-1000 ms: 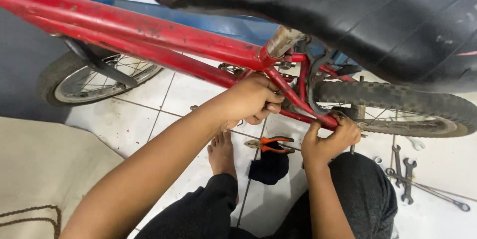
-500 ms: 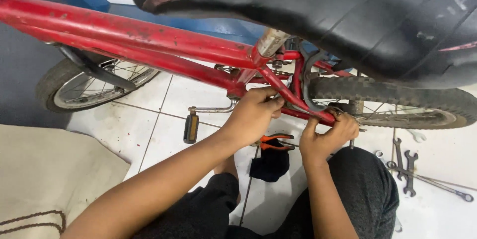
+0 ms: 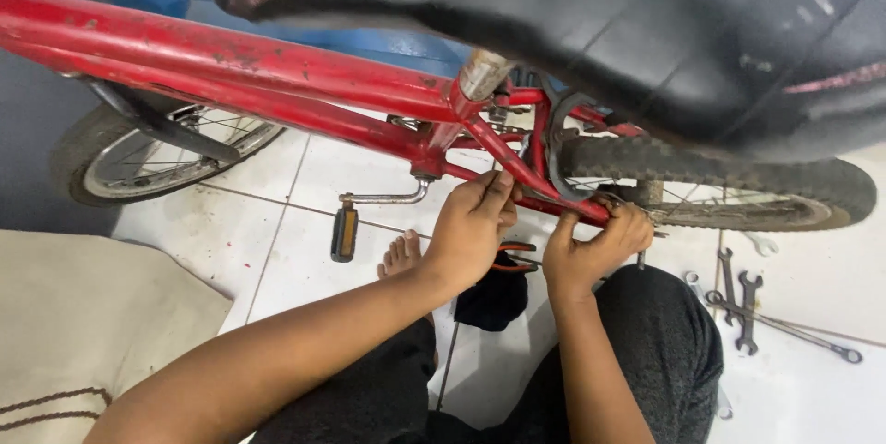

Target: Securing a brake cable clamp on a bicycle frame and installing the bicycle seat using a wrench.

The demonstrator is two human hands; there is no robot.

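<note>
Since a second ago the view has dropped and swung a little, so the pedal (image 3: 344, 231) and its crank now show below the frame, and the left hand (image 3: 472, 228) has slid down from the seat-tube joint to the lower rear stay (image 3: 517, 172). Its fingers (image 3: 489, 197) now lie bunched together against that red tube, thumb tucked under, more steadying than gripping hard as far as I can see.

The right hand (image 3: 591, 243) sits just behind it, curled shut around the lower stay close to the rear wheel (image 3: 711, 172). Whether it pinches a nut or a small tool there I cannot tell; the knuckles hide it.

The red bicycle frame (image 3: 231, 56) stands upright over the person's lap, the black saddle (image 3: 600, 19) filling the top of the view, which puts the rear joint right at arm's reach. The person sits on the tiled floor (image 3: 277, 222), one bare foot (image 3: 399, 256) out beneath the frame.

The tools lie where a hand can drop to them: orange-handled pliers (image 3: 512, 259) on a dark cloth (image 3: 491, 301) directly under the left hand, and several spanners (image 3: 743, 301) on the floor to the right, just beside the knee. A beige mat (image 3: 83, 315) lies off to the left, well apart.
</note>
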